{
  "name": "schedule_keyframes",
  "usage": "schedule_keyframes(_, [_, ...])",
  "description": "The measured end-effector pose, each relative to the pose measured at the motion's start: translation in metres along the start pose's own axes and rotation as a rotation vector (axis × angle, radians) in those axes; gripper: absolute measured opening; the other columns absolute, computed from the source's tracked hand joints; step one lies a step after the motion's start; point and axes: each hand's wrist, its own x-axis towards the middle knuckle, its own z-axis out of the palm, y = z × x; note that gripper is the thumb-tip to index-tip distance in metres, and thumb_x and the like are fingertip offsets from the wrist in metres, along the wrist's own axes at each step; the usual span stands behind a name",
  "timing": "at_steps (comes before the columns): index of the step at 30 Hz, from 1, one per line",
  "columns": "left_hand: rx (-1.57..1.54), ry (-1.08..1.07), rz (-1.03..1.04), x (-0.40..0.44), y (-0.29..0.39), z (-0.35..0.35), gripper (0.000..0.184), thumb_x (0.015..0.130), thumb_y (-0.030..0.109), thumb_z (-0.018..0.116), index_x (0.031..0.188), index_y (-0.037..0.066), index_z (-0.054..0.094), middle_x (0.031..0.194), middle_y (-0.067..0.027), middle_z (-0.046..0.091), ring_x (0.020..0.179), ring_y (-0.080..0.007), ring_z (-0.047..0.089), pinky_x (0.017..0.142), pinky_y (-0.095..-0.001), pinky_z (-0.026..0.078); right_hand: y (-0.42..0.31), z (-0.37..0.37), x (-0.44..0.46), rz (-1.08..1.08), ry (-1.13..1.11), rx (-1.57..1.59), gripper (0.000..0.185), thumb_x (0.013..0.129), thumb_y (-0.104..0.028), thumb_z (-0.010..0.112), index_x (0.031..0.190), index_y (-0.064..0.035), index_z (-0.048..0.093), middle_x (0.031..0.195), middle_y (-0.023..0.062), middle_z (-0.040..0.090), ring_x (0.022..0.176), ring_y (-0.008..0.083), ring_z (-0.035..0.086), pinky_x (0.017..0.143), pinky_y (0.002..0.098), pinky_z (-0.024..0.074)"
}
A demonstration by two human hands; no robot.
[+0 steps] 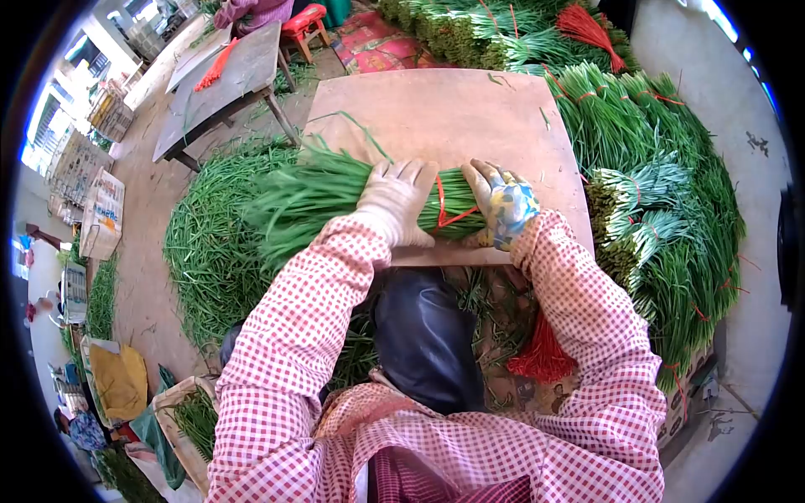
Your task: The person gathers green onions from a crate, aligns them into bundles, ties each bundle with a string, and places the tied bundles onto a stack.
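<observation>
A thick bundle of green chives [314,201] lies across the wooden board [419,113] before me, leafy ends to the left and slightly blurred. Around the bundle, between my two hands, runs a red tie [457,219]. My left hand [398,199], in a pale glove, is closed over the middle of the chives. With a blue and yellow patterned glove, my right hand [501,205] grips the stem end at the right. The undersides of both hands are partly hidden. One loose leaf [366,134] sticks up behind the bundle.
Tied bundles [637,193] are stacked on the right. A heap of loose greens [222,243] lies on the left floor. Red strands [543,352] hang below the board. A dark table [222,88], a red stool [304,23] and a person's purple sleeve [251,10] are farther back.
</observation>
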Motion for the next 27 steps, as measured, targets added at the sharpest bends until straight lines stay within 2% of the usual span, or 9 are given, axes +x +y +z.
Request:
schedule_keyframes(9, [-0.204,-0.078,-0.206,0.013,0.0,0.003,0.103,0.055,0.05,0.08,0.137,0.006,0.036,0.126,-0.0155,0.052,0.117,-0.031,0.051,0.099,-0.0435,0.038,0.031,-0.021,0.057,-0.192,-0.29,0.159,0.111,0.047,-0.039,0.089,0.14,-0.0105,0.038,0.138,0.0172,0.043,0.128,0.0365,0.041,0.107,0.0432,0.0348])
schedule_keyframes(11, [-0.231,-0.102,-0.21,0.013,0.001,-0.003,0.104,0.055,0.051,0.08,0.138,0.007,0.036,0.125,-0.0148,0.053,0.114,-0.0316,0.053,0.098,-0.0431,0.039,0.016,-0.037,0.042,-0.186,-0.232,-0.005,0.101,0.056,-0.039,0.086,0.141,-0.0158,0.038,0.142,0.0157,0.04,0.132,0.0359,0.037,0.109,0.043,0.033])
schedule_keyframes(15, [-0.175,-0.255,-0.249,0.012,0.008,-0.013,0.103,0.056,0.05,0.081,0.138,0.009,0.035,0.131,-0.0134,0.049,0.122,-0.0298,0.048,0.101,-0.0425,0.037,-0.006,-0.029,0.002,-0.356,0.027,-0.528,0.045,0.086,-0.026,0.058,0.129,-0.0192,0.051,0.144,0.0122,0.039,0.132,0.0336,0.037,0.108,0.0423,0.0334])
schedule_keyframes(16, [-0.148,-0.228,-0.254,0.011,0.008,-0.007,0.102,0.056,0.05,0.081,0.138,0.009,0.035,0.131,-0.0132,0.049,0.123,-0.0295,0.047,0.102,-0.0422,0.036,0.0,0.016,-0.005,-0.055,0.177,0.146,0.037,0.085,-0.025,0.056,0.121,-0.0179,0.057,0.143,0.0116,0.041,0.131,0.0336,0.039,0.107,0.043,0.0345])
schedule_keyframes(18, [-0.104,-0.169,-0.231,0.006,0.008,-0.003,0.104,0.057,0.054,0.08,0.139,0.008,0.034,0.13,-0.0135,0.049,0.125,-0.0295,0.045,0.104,-0.0418,0.034,-0.014,0.017,-0.037,0.105,0.051,0.113,0.02,0.083,-0.023,0.054,0.096,-0.0135,0.066,0.138,0.0111,0.047,0.126,0.0349,0.044,0.103,0.0446,0.0385])
schedule_keyframes(19, [-0.104,-0.165,-0.229,0.004,0.008,-0.009,0.104,0.057,0.054,0.08,0.139,0.008,0.034,0.13,-0.0135,0.049,0.125,-0.0295,0.045,0.104,-0.0418,0.034,-0.033,-0.011,-0.052,-0.239,0.02,-0.15,0.016,0.083,-0.02,0.054,0.089,-0.0108,0.066,0.131,0.012,0.051,0.123,0.0347,0.046,0.098,0.0419,0.0432])
schedule_keyframes(21, [-0.125,-0.283,-0.176,0.006,0.005,-0.021,0.103,0.059,0.057,0.078,0.139,0.007,0.034,0.131,-0.0144,0.049,0.123,-0.0304,0.048,0.102,-0.0426,0.037,-0.049,-0.01,-0.06,-0.46,0.226,0.122,0.013,0.085,-0.019,0.055,0.085,-0.0089,0.064,0.128,0.0143,0.051,0.12,0.0363,0.048,0.092,0.0439,0.0463])
schedule_keyframes(25, [-0.08,-0.366,-0.307,0.021,0.007,-0.008,0.097,0.06,0.06,0.074,0.135,0.008,0.04,0.129,-0.0145,0.05,0.114,-0.0317,0.055,0.095,-0.0436,0.043,-0.08,0.008,-0.041,-0.444,0.359,0.676,0.017,0.089,-0.024,0.059,0.084,-0.0086,0.063,0.113,0.012,0.059,0.106,0.0294,0.057,0.083,0.0383,0.0498])
schedule_keyframes(27, [-0.073,-0.336,-0.355,0.028,0.002,0.016,0.087,0.068,0.056,0.07,0.137,0.014,0.038,0.131,-0.0134,0.048,0.122,-0.0293,0.05,0.098,-0.0443,0.04,-0.084,0.019,-0.017,0.067,0.095,1.834,0.025,0.096,-0.03,0.052,0.088,-0.0069,0.057,0.097,0.0134,0.062,0.091,0.0214,0.061,0.078,0.0369,0.0518])
